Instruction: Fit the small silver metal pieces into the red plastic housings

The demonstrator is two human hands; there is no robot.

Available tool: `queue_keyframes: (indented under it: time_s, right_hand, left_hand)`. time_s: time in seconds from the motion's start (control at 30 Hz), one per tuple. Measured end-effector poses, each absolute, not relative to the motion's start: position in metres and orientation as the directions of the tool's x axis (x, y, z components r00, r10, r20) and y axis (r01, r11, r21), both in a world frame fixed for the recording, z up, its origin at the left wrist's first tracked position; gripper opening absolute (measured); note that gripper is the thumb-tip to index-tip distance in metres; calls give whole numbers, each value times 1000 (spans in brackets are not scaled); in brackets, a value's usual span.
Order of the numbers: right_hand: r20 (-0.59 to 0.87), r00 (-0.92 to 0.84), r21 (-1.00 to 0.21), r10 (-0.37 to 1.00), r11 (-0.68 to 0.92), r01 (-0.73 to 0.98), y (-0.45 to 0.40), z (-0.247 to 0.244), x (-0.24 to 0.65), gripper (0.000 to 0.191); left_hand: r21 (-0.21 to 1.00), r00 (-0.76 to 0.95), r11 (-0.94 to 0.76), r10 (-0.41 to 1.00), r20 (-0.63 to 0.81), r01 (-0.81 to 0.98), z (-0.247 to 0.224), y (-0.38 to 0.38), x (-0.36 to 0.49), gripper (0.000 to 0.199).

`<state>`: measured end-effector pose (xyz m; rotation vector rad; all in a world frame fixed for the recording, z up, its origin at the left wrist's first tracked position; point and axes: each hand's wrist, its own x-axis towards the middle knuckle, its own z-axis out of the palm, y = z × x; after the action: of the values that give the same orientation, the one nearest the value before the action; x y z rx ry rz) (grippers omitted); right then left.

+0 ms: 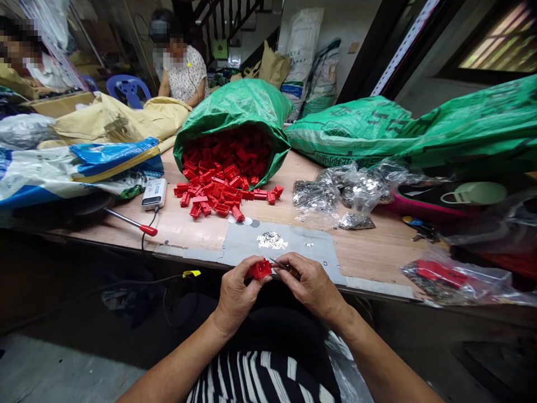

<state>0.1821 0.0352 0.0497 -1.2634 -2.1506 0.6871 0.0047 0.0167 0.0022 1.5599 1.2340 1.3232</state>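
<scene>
Just off the table's front edge, my left hand [240, 292] pinches a small red plastic housing [260, 269] between thumb and fingers. My right hand [308, 280] is closed around a slim pointed tool [289, 269] with a dark handle, its tip at the housing's right side. Whether the tip touches the housing I cannot tell. Beyond my hands, a pile of small shiny metal pieces [272, 240] lies on a grey mat [239, 242]. More red housings [216, 193] spill onto the table from an open green sack [235, 101].
A white power bank [154, 194] with a cable and a red-tipped lever [148, 230] are at left. Plastic bags of metal parts [316, 193] lie right of the mat, near a pink basin [428, 210]. Full green sacks [356, 131] line the back. A person [184, 67] sits opposite.
</scene>
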Motion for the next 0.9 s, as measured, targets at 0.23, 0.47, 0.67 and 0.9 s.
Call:
queue_keyframes:
  time_s: [0.23, 0.47, 0.67, 0.9]
  right_hand:
    - [191, -433, -700, 881, 431, 569, 36, 44, 178, 11]
    - [126, -417, -875, 900, 299, 380, 37, 40, 183, 16]
    - [73, -287, -932, 955, 168, 322, 40, 31, 194, 15]
    - [40, -344, -931, 938, 160, 327, 38, 26, 185, 19]
  left_hand:
    - [882, 55, -394, 917, 394, 257, 0, 14, 6, 34]
    - [904, 0, -361, 929, 371, 230, -2, 12, 6, 33]
    - [907, -9, -339, 936, 352, 249, -1, 12, 6, 34]
    - [873, 9, -410, 906, 422, 265, 3, 11, 7, 34]
